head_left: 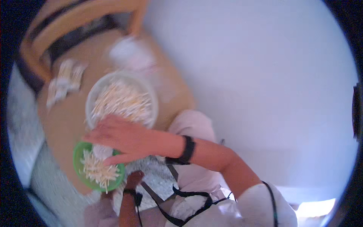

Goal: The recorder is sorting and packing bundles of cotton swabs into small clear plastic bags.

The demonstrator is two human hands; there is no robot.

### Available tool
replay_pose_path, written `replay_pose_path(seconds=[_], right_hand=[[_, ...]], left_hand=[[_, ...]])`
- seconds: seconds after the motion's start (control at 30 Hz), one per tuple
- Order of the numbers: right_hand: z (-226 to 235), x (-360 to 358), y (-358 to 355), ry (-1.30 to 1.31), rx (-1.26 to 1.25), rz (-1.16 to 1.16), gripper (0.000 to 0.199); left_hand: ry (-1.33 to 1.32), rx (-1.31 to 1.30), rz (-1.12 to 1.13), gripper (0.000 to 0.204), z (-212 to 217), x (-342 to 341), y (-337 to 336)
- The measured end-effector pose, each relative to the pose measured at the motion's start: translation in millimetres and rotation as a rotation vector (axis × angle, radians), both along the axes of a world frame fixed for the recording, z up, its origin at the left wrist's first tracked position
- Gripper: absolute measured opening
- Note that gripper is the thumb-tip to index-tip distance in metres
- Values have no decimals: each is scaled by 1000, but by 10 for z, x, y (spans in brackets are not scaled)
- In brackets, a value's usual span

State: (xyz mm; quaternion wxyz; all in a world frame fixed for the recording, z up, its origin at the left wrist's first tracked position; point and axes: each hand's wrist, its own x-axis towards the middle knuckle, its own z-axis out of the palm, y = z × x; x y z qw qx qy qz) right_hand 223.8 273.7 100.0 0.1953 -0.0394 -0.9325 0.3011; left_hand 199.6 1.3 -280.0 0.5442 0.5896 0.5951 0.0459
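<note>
blurred right hand over green bowl

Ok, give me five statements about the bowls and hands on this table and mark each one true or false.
1. The white bowl holds a heap of pale thin sticks. True.
2. The green bowl is empty. False: it holds a smaller pile of the same pale sticks.
3. The right hand reaches across between the two bowls, a black band on its wrist. True.
4. The left hand is lifted high above the white bowl. False: it sits low in the picture, beside the green bowl's rim.
5. The bowls stand on a glass table. False: the table is light brown, wood-like, with a chair at its far end.
</note>
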Motion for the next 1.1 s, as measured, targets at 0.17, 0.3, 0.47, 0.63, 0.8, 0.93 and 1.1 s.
replay_pose_path(seconds=[0.17,0.3,0.47,0.63,0.8,0.93,1.1], right_hand=[[113,-13,112,262,-8,-137,61],[-3,-43,41,123,-61,-176,44],[25,-39,-203,330,-469,-113,35],[197,-240,-624,586,-718,-217,26],[226,-36,-290,669,-995,-341,15],[375,296,-174,711,-1140,-437,23],[303,215,-90,731,-1074,-556,26]], left_hand=[[61,192,-292,28,2439,-361,382],[-119,342,-225,19,3732,-533,458],[-367,832,1039,37,2940,-1893,696],[-194,954,886,23,4081,-1371,1214],[-35,852,780,20,4392,-1166,1521],[-85,868,694,17,4548,-869,1783],[-228,861,804,18,4464,-1011,1702]])
